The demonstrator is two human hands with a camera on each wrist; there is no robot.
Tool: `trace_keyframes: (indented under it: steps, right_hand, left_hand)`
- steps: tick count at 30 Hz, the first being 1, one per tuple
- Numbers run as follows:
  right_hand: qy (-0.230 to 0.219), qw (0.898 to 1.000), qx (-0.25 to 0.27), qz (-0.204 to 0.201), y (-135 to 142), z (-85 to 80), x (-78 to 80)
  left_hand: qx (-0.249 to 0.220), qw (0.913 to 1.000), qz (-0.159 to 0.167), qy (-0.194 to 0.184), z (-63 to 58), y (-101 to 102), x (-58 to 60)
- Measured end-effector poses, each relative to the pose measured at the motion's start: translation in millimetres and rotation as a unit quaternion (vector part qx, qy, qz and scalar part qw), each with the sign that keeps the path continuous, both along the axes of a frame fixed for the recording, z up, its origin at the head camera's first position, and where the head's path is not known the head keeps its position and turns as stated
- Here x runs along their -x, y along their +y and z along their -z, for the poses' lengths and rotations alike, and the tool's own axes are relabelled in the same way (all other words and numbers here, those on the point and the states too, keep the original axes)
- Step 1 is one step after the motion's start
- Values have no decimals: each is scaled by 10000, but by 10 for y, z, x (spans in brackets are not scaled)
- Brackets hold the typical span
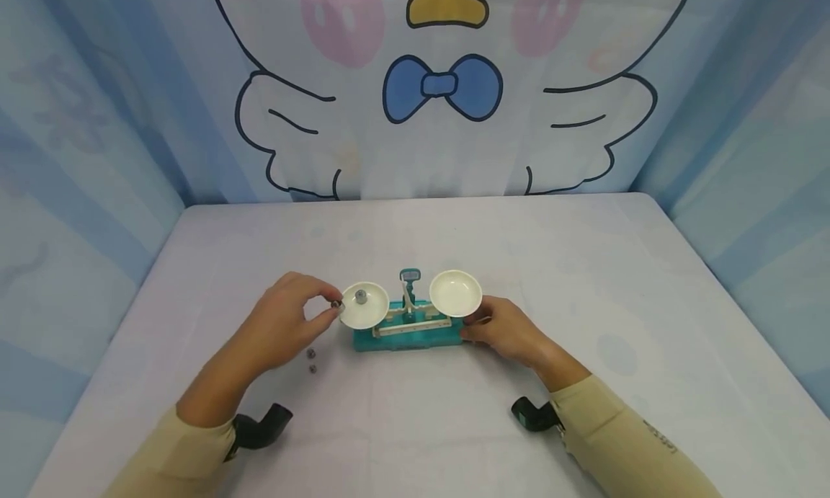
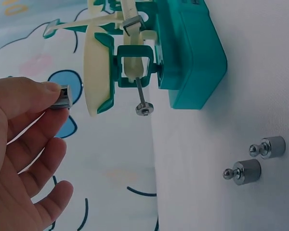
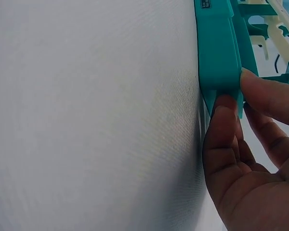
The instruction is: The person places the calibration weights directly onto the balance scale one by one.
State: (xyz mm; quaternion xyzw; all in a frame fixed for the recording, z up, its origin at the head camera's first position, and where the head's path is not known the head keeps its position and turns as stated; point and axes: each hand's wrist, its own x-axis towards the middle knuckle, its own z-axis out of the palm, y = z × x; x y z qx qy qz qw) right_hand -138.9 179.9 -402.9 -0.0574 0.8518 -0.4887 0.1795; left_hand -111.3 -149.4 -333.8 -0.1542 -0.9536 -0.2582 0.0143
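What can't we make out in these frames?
- Base label: right wrist view, at the top edge; print too small to read.
- Held weight: left wrist view, partly covered by the left hand.
- Beam graduations: head view, too small to read.
- Loose weights: left wrist view, far sides face away; head view, too small for any markings.

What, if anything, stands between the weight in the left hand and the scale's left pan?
Nothing visible does: the left hand pinches the held weight close beside the left pan; another weight sits on that pan, with bare space around it.
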Motion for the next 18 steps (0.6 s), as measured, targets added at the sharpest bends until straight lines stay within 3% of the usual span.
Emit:
trace_keyframes:
  steps: [18]
  right_hand:
    - [-8, 10000, 13, 55, -6, 20, 8]
  left_hand:
    - [-200, 9990, 408, 8, 107, 267, 82]
